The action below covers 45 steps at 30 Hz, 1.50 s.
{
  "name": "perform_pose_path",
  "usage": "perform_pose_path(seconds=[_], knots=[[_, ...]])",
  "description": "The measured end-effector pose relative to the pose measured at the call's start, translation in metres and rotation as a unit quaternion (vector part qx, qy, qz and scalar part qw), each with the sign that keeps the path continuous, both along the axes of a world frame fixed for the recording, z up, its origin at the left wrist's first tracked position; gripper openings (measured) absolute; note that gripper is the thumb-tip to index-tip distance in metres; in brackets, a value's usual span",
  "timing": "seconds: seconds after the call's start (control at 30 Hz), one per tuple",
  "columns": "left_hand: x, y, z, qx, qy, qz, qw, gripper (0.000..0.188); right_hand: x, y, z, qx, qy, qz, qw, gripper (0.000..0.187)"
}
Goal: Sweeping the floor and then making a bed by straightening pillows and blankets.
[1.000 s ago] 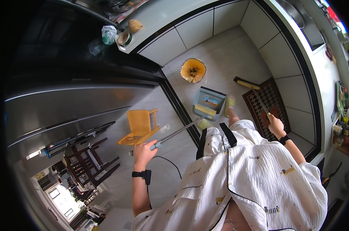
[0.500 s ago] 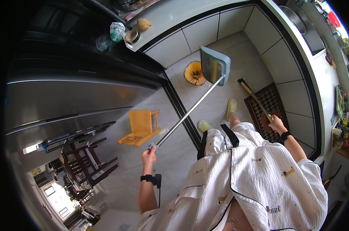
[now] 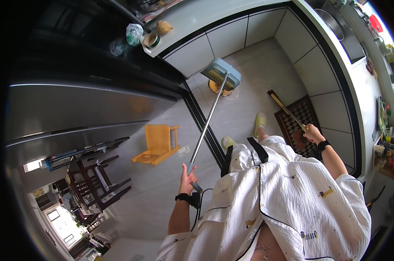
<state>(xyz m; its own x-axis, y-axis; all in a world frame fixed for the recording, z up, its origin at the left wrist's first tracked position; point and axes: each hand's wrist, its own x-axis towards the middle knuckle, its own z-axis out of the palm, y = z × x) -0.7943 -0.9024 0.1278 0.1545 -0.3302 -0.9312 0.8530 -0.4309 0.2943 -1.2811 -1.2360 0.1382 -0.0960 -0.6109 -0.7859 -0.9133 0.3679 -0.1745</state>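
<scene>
The left hand (image 3: 187, 179) grasps the dustpan (image 3: 228, 69) by its handle (image 3: 210, 115), which slants forward-right to the pan, tilted over the bin (image 3: 214, 88). The right hand (image 3: 313, 133) clasps the broom (image 3: 285, 108), farther right.

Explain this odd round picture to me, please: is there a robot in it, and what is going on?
No robot here: these are a person's own two bare hands. The view comes from a wide camera worn on the head, looking down, so straight edges bend near the rim. The left hand grips a long-handled blue-grey dustpan, which partly hides an orange-lined bin. The right hand holds a broom, whose handle crosses the view of a checkered mat. On the grey floor also stands a low wooden chair, and the wearer has pale green slippers.
</scene>
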Motion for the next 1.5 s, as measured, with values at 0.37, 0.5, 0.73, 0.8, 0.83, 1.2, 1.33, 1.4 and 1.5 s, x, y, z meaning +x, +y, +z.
perform_pose_path(seconds=[0.37, 0.5, 0.73, 0.8, 0.83, 1.2, 1.33, 1.4, 1.5], knots=[[0.006, 0.039, 0.011, -0.030, 0.073, 0.071, 0.994, 0.058, 0.011, 0.018, -0.007, 0.018, -0.092, -0.153, 0.984, 0.012], [0.042, 0.071, 0.067, -0.001, -0.195, -0.098, 0.976, 0.051, 0.025, 0.035, 0.019, 0.023, -0.116, -0.200, 0.973, 0.024], [0.097, 0.136, 0.144, 0.103, -0.390, -0.174, 0.898, 0.028, 0.084, 0.054, 0.067, 0.070, -0.159, -0.137, 0.975, 0.038], [0.106, 0.140, 0.155, 0.133, -0.443, -0.234, 0.855, 0.028, 0.097, 0.054, 0.078, 0.043, -0.119, -0.058, 0.990, 0.039], [0.113, 0.148, 0.152, 0.141, -0.502, -0.275, 0.808, 0.030, 0.104, 0.055, 0.077, 0.036, -0.121, -0.024, 0.992, 0.041], [0.102, 0.035, 0.102, 0.127, -0.669, -0.516, 0.521, 0.026, 0.186, 0.047, 0.061, 0.108, -0.212, -0.064, 0.969, 0.041], [0.105, -0.036, 0.089, 0.079, -0.672, -0.595, 0.434, 0.023, 0.207, 0.027, 0.040, 0.157, -0.267, -0.090, 0.946, 0.032], [0.105, -0.065, 0.078, 0.042, -0.677, -0.616, 0.400, 0.022, 0.236, 0.018, 0.036, 0.180, -0.279, -0.071, 0.940, 0.035], [0.110, -0.116, 0.067, 0.017, -0.674, -0.632, 0.383, 0.020, 0.277, -0.002, 0.024, 0.177, -0.259, 0.003, 0.950, 0.050]])
